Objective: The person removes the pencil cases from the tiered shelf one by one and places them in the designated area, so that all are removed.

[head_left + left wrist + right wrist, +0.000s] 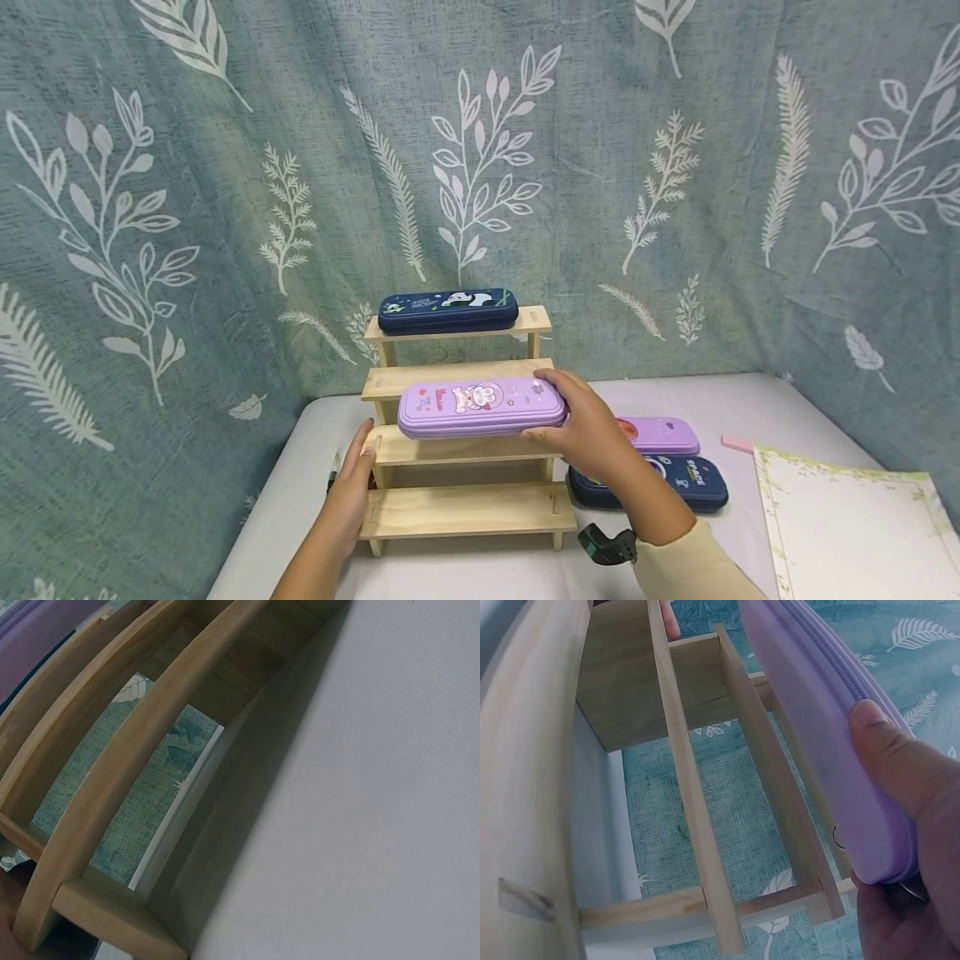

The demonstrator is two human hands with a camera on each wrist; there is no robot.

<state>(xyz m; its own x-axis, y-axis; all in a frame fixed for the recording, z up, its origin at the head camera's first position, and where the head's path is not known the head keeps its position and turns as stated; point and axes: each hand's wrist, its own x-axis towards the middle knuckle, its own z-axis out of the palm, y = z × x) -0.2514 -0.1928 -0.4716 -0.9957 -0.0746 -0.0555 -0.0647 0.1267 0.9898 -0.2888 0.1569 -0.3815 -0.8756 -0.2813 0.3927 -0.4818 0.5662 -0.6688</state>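
Note:
My right hand (583,421) grips the right end of a lilac pencil case (480,408) with a cartoon print and a zipper. In the right wrist view the thumb lies along the zipper side of this case (829,742). The case is held above the third tier of a stepped wooden rack (468,510), roughly level with the shelves. Against the rack's left side rests my left hand (348,492), fingers extended along the shelf end. Only a sliver of it shows in the left wrist view, beside the rack's end (112,919).
A dark blue panda pencil case (450,311) lies on the top tier. Right of the rack are another lilac case (663,435) and a dark blue SPACE case (701,487). A pink strip (737,443) and a leaf-bordered sheet (855,525) lie farther right. Patterned curtain hangs behind.

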